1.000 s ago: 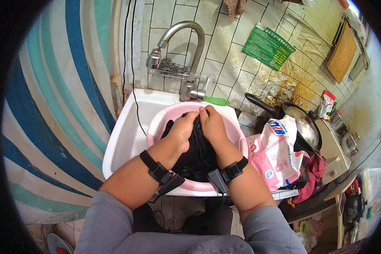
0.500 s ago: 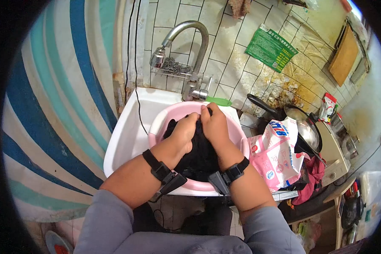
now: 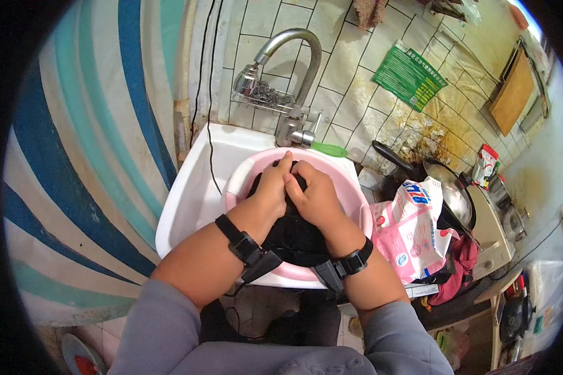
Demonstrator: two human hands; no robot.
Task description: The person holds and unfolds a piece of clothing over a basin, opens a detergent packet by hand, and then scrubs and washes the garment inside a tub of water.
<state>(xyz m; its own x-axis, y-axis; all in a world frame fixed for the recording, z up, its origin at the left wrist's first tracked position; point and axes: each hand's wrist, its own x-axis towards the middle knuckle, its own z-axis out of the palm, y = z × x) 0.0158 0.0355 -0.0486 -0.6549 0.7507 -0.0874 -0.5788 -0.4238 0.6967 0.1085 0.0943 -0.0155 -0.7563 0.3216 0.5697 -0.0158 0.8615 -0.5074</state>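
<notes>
Black cloth [image 3: 291,240] lies bunched in a pink basin [image 3: 364,206], which stands in a white sink [image 3: 184,209]. Both hands are over the basin, side by side and touching, with the cloth gripped between them. My left hand [image 3: 274,187] is closed on the cloth, its thumb pointing away from me. My right hand [image 3: 316,194] has its fingers curled over the cloth and its thumb against the left hand. The bulk of the cloth hangs below the hands and hides the bottom of the basin.
A chrome faucet [image 3: 313,62] with a green-handled thing [image 3: 328,149] beside its base rises behind the basin. Right of the sink are a pink and white detergent bag [image 3: 413,234] and a lidded pan [image 3: 453,194]. A striped curtain [image 3: 94,144] hangs at the left.
My hands have come closer together over the cloth, the right one turning inward against the left. The whole view has shifted slightly, so the surroundings appear a little further right.
</notes>
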